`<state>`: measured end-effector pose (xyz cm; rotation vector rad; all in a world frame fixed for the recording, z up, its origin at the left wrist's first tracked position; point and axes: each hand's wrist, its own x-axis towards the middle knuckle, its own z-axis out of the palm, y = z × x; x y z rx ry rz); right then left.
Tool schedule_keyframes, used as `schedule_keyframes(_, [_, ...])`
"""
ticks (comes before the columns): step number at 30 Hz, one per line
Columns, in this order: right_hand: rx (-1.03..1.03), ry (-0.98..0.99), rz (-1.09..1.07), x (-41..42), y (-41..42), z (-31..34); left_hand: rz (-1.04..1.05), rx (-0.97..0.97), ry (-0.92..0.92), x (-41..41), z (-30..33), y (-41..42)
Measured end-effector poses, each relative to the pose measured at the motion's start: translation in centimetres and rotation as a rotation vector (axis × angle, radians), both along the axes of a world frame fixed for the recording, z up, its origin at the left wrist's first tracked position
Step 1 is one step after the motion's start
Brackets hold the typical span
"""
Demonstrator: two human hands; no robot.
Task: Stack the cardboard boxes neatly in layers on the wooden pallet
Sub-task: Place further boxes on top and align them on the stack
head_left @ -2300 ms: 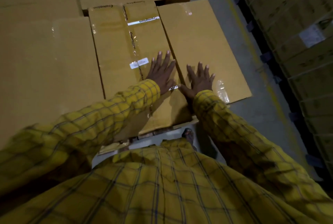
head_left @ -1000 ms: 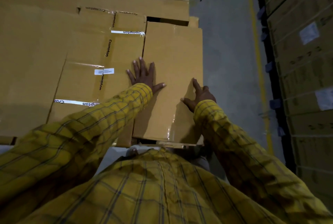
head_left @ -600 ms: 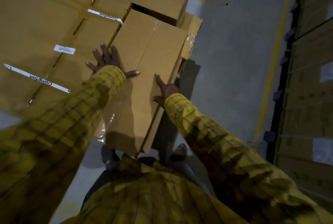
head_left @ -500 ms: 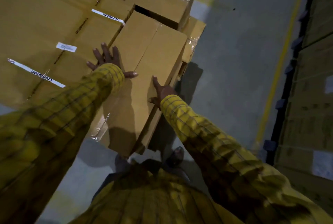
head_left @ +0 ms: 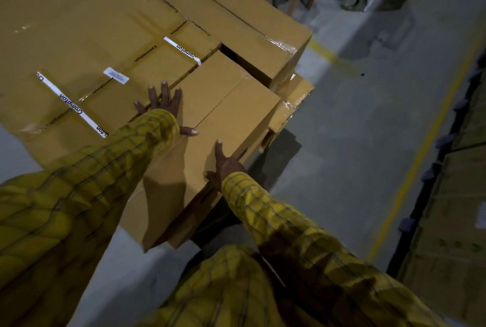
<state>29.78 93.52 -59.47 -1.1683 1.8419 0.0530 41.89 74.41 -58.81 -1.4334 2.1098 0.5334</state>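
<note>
The long plain box (head_left: pixel 210 126) lies on the top layer of the stack, its near end jutting out past the stack's edge toward the person. A gap (head_left: pixel 231 54) shows at its far end, before the taped box (head_left: pixel 236 24) beyond it. The left hand (head_left: pixel 164 101) presses flat on the box's top where it meets the Crompton-labelled box (head_left: pixel 118 74) alongside, fingers spread, grasping nothing. The right hand's (head_left: pixel 223 166) grip is released too: palm against the box's outer edge, fingers straight. To finish well, I judge the push should run straight along the labelled box, both palms driving evenly, until the gap closes and the near ends sit flush. The pallet itself is hidden. Beyond the box's outer side lie a grey concrete floor (head_left: pixel 355 142), a yellow line (head_left: pixel 420 153) and a further wall of cartons (head_left: pixel 460 221).
</note>
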Motion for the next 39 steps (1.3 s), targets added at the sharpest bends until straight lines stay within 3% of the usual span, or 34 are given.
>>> schedule_keyframes(4, [-0.094, 0.125, 0.201, -2.9, -1.6, 0.7, 0.017, -0.017, -0.044, -0.4, -0.6, -0.2])
schedule_keyframes(12, [-0.377, 0.199, 0.211, -13.4, -12.6, 2.3, 0.047, -0.040, -0.019, -0.5, -2.5, -0.9])
schedule_keyframes(16, [-0.518, 0.344, 0.374, -17.0, -17.6, 2.0, 0.091, -0.061, 0.054, -0.2, -3.1, -1.1])
schedule_keyframes(22, [-0.542, 0.393, 0.443, -21.8, -25.1, 1.9, 0.141, 0.080, -0.166, -3.2, -1.5, -2.5])
schedule_keyframes(26, [-0.481, 0.350, 0.469, -24.0, -27.9, 1.2, 0.177, 0.049, -0.230, -6.5, -0.3, -3.5])
schedule_keyframes(34, [-0.523, 0.343, 0.636, -28.7, -32.2, -0.4, 0.244, -0.181, 0.056, -17.3, -2.0, -6.8])
schedule_keyframes(39, [-0.509, 0.456, 0.686, -33.8, -36.5, -0.4, 0.340, -0.320, 0.164, -23.4, -3.1, -9.4])
